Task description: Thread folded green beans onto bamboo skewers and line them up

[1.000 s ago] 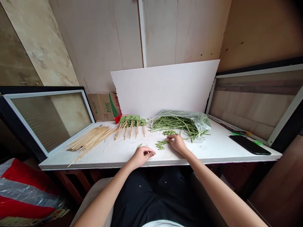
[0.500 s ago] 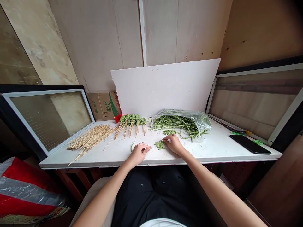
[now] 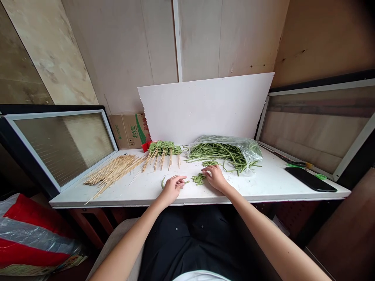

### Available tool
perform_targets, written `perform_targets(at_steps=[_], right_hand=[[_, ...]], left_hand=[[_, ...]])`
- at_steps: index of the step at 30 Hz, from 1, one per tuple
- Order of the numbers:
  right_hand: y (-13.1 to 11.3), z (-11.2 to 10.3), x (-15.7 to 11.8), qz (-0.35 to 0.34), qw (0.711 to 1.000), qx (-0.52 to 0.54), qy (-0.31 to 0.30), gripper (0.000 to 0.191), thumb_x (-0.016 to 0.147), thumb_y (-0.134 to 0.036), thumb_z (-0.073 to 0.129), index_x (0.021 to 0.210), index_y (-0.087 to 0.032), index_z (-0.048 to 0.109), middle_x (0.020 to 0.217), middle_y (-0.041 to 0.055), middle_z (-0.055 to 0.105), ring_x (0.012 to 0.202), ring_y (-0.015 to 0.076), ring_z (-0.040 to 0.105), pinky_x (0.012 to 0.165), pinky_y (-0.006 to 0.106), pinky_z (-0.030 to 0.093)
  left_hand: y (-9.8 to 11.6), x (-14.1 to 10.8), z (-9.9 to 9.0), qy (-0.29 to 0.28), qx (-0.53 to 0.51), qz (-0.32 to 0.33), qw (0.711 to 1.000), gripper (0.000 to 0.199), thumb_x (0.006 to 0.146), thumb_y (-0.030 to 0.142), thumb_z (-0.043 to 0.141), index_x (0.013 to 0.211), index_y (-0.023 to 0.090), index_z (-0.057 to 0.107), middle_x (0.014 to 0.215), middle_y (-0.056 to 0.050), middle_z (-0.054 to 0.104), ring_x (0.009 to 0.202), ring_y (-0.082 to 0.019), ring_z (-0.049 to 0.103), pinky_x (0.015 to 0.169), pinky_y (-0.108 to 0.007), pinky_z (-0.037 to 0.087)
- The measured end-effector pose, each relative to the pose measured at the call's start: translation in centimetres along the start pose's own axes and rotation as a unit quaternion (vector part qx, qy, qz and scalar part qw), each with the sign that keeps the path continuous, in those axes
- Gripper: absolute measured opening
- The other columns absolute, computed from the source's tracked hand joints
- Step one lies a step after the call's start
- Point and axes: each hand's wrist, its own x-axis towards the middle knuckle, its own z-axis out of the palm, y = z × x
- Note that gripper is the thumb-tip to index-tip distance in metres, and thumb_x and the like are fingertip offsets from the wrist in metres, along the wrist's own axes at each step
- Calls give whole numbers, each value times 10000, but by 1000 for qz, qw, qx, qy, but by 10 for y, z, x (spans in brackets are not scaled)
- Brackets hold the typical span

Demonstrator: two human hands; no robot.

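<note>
My left hand (image 3: 173,189) is low over the front of the white table, its fingers bent around a short green bean piece (image 3: 186,182) whose end shows past the fingertips. A curved green bean (image 3: 163,182) lies just left of that hand. My right hand (image 3: 216,177) rests at the right side of a small pile of cut bean pieces (image 3: 198,179). Its thumb and fingers are slightly apart, with nothing visible between them. Behind it lies a heap of shorter green bits (image 3: 209,163). Long green beans (image 3: 216,151) spill from a clear plastic bag (image 3: 252,153).
Loose bamboo skewers (image 3: 113,171) are spread at the left. Skewered bean bundles (image 3: 164,148) are stacked toward the back. A black phone (image 3: 310,179) and a green ring (image 3: 320,176) lie at the right. A white board (image 3: 205,107) and a cardboard box (image 3: 125,131) stand behind.
My left fingers have lifted a little, and more of the bean piece shows beside them. My right thumb and fingers have parted slightly at the cut pieces.
</note>
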Motion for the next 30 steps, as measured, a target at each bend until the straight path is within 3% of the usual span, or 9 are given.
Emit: perform_targets(at_steps=[5,9,12,17,24,30], right_hand=[[-50,-8,-1,-59,985,140,-75,384,967,-548,689,1162,-229,777,1058,109,776,1053,286,653,887,395,526],[-74,0,-3,-107,974,177,-95,298,952,-511,732,1062,-244,801,951,93,778,969,263,677,865,371,529],[-71,3,-3,-113,978,159,-67,255,991,-464,686,973,-238,803,905,93,774,924,259,663,869,389,520],[-61,2,-1,-94,984,145,-53,214,987,-415,691,965,-228,792,919,93,776,912,263,649,846,391,510],[-70,10,-5,-115,979,149,-73,172,955,-398,742,961,-232,787,889,80,767,917,258,638,835,372,493],[-78,12,-8,-122,978,161,-56,88,922,-157,704,895,-225,752,840,64,740,905,252,587,808,360,470]], left_hand=[[1,1,3,12,-39,-11,999,359,954,316,664,1286,184,702,935,-69,743,808,-179,725,761,-312,619],[1,1,4,10,-44,-9,999,391,929,338,715,1287,181,702,926,-75,754,824,-187,733,775,-315,622],[3,1,3,11,-15,-6,1000,368,898,309,760,1238,171,734,945,-86,768,850,-194,728,786,-314,609],[5,-1,0,19,49,26,998,148,930,230,707,1032,181,803,977,-92,780,869,-211,720,797,-329,574],[5,-2,2,22,75,70,994,168,983,224,641,1024,183,799,1006,-94,749,926,-219,707,861,-343,546],[11,-4,5,6,72,80,994,167,981,215,631,953,177,792,932,-76,720,848,-194,669,785,-302,507]])
